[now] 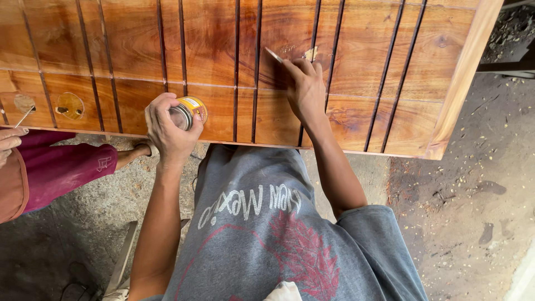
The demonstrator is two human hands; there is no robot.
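We look down on a large varnished wooden door panel (212,50) with dark grooves running across it, lying flat and filling everything beyond both hands. Below the hands hangs our grey printed shirt (251,223), and under that the dusty concrete floor (473,223).

The left hand (167,128) is wrapped around a small yellow-labelled tin (189,112), fingers curled tight about its side, the open mouth tilted toward us, right at the near edge of the panel. Well to the right of that grip, the right hand (305,89) pinches a thin flat blade (274,54), probably a putty knife, though its handle is hidden in the fingers. The blade's tip touches the wood just up and left of the fingertips, and a pale patch of filler (311,53) sits just beyond the knuckles.

Far left of the tin, another person's hand (8,142) holds a thin metal tool (25,116) near a round filled patch (69,105).
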